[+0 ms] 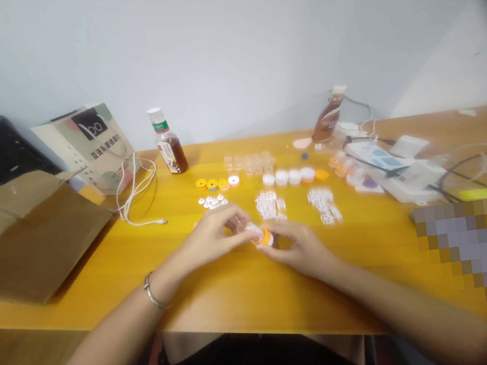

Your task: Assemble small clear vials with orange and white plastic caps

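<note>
Over the near middle of the table, my left hand pinches the clear end of a small clear container with an orange-and-white cap. On its other side, the fingers of my right hand close around the cap. Its contents are too blurred to make out. Just beyond my hands lie small white round pieces, a pile of white flat cut-out pieces and a second such pile. Farther back are yellow-and-orange rings, white round caps and clear small cups.
A brown cardboard piece, a paper bag and a white cable occupy the left. Two drink bottles, one upright and one leaning, stand at the back. White adapters and cables crowd the right.
</note>
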A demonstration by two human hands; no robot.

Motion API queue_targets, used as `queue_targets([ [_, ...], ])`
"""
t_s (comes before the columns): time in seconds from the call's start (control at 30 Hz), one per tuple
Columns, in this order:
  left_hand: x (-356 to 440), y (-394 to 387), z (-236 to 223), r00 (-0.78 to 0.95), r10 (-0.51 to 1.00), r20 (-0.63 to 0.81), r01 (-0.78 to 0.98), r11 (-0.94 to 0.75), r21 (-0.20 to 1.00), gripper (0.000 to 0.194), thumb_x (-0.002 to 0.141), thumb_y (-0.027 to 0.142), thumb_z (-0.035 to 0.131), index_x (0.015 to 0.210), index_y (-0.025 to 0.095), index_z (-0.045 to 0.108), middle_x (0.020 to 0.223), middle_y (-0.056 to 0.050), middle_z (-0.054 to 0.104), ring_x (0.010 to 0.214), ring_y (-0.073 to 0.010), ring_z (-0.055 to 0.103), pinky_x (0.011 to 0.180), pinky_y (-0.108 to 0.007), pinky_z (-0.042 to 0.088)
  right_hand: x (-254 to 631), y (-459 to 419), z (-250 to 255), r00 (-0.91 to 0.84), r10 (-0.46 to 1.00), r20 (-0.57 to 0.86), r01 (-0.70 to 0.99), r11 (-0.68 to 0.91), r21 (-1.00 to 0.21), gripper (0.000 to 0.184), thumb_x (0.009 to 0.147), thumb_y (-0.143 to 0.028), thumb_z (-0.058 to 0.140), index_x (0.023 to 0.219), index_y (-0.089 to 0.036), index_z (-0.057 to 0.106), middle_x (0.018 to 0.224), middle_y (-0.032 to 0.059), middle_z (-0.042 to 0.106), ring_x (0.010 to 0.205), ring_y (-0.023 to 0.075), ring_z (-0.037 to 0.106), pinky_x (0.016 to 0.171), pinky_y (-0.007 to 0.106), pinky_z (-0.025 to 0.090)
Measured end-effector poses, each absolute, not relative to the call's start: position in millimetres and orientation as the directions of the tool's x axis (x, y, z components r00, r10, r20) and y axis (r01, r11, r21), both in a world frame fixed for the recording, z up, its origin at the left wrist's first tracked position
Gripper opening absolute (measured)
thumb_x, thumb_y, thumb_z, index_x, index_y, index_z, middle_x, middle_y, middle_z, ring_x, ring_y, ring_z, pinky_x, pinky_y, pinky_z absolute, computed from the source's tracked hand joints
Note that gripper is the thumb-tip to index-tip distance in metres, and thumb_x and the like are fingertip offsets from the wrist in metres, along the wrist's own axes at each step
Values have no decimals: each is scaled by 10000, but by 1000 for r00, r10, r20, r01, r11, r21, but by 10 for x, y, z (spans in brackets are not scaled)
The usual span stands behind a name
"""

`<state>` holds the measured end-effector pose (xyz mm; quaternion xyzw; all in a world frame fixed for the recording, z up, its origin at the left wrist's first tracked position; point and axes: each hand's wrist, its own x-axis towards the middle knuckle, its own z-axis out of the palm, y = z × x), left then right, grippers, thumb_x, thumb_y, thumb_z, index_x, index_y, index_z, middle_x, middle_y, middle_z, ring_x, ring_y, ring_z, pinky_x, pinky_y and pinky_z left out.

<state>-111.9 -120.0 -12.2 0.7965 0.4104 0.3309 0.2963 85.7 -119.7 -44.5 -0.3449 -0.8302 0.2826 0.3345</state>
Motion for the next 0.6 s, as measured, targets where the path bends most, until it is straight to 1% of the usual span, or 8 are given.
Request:
queue_targets([
  [0.1, -1096, -1229, -112, 446, 842, 304, 464, -508, 726, 269, 764, 394, 604, 885, 155, 586, 803, -30, 598, 710, -113, 553, 659, -251, 460, 860, -1195, -447, -534, 759, 372, 386, 610, -692, 159, 794, -276, 551, 890, -188, 642, 821, 39, 668, 722, 155, 605, 690, 278, 491],
  [0.23, -1086, -1239, -115, 468, 834, 294, 443, -509, 738, 260, 764, 385, 607, 885, 156, 584, 807, -31, 598, 721, -115, 559, 676, -257, 464, 862, -1202, -456, -529, 757, 383, 385, 616, -687, 171, 790, -289, 561, 910, -194, 639, 849, 46, 664, 738, 160, 603, 698, 289, 491],
  [0.37, -1106, -1217, -129, 499, 818, 286, 414, -515, 751, 262, 757, 365, 624, 912, 157, 588, 837, -38, 601, 759, -125, 564, 713, -271, 466, 865, -1208, -456, -534, 762, 365, 365, 598, -714, 171, 788, -284, 568, 915, -198, 642, 861, 46, 661, 761, 166, 606, 713, 284, 487],
  [0.43, -1121, -1203, -133, 530, 797, 291, 376, -528, 761, 246, 764, 338, 622, 928, 156, 592, 870, -46, 601, 785, -129, 567, 738, -279, 464, 867, -1205, -449, -545, 768, 337, 349, 573, -741, 166, 795, -289, 561, 900, -193, 647, 858, 42, 661, 758, 164, 603, 706, 279, 483],
  [0.53, -1147, -1189, -120, 586, 751, 304, 286, -543, 790, 200, 793, 268, 595, 960, 158, 589, 961, -67, 598, 869, -142, 568, 806, -298, 457, 869, -1195, -439, -586, 769, 255, 318, 508, -800, 177, 812, -308, 541, 893, -195, 651, 846, 27, 661, 760, 161, 597, 696, 273, 477],
  [0.6, -1165, -1185, -97, 630, 724, 281, 219, -513, 830, 205, 806, 226, 577, 1000, 163, 574, 1008, -76, 592, 926, -151, 565, 839, -308, 455, 867, -1191, -436, -615, 763, 197, 297, 456, -839, 187, 815, -325, 538, 878, -190, 650, 816, 18, 657, 741, 155, 591, 680, 265, 472],
])
